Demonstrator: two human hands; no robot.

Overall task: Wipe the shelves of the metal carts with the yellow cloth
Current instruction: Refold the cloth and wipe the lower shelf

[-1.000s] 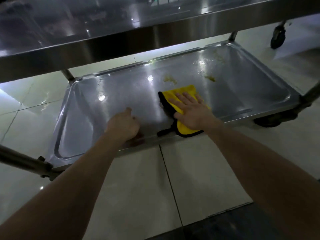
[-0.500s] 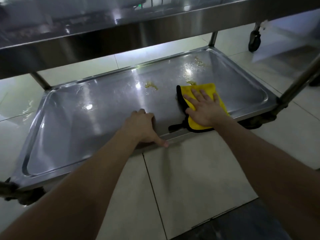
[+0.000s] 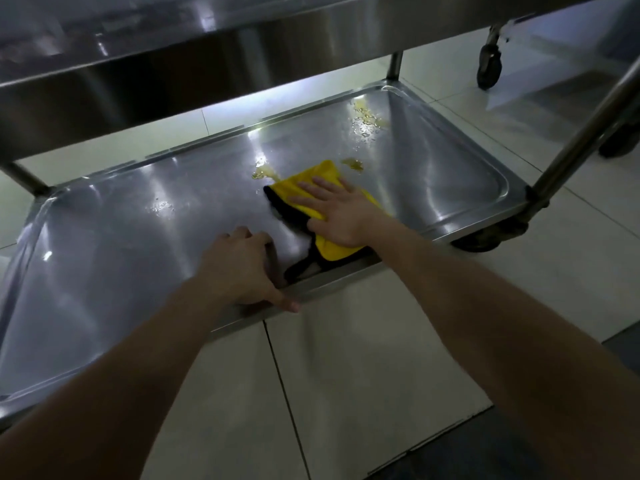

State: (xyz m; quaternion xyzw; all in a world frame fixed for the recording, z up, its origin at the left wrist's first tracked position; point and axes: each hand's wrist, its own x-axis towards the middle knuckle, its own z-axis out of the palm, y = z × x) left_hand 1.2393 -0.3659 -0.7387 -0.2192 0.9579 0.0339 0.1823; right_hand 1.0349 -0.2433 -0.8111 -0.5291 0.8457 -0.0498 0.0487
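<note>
The bottom shelf (image 3: 114, 258) of a steel cart lies low in front of me, a shallow tray with a raised rim. A yellow cloth (image 3: 311, 180) with a black edge lies on it near the front rim. My right hand (image 3: 341, 216) presses flat on the cloth, fingers straight and spread. My left hand (image 3: 242, 268) grips the front rim of the shelf, fingers curled over the edge and thumb along its outside. Yellowish spills sit just beyond the cloth (image 3: 263, 173) and near the far right corner (image 3: 365, 121).
The cart's upper shelf (image 3: 242, 57) overhangs the bottom one closely. A slanted steel post (image 3: 585, 133) rises at the right corner. A caster of another cart (image 3: 489, 65) stands on the pale tiled floor (image 3: 363, 358) at the back right.
My right hand has slid the cloth away from me toward the yellowish spills. My left hand has stayed on the front rim. The view has shifted closer.
</note>
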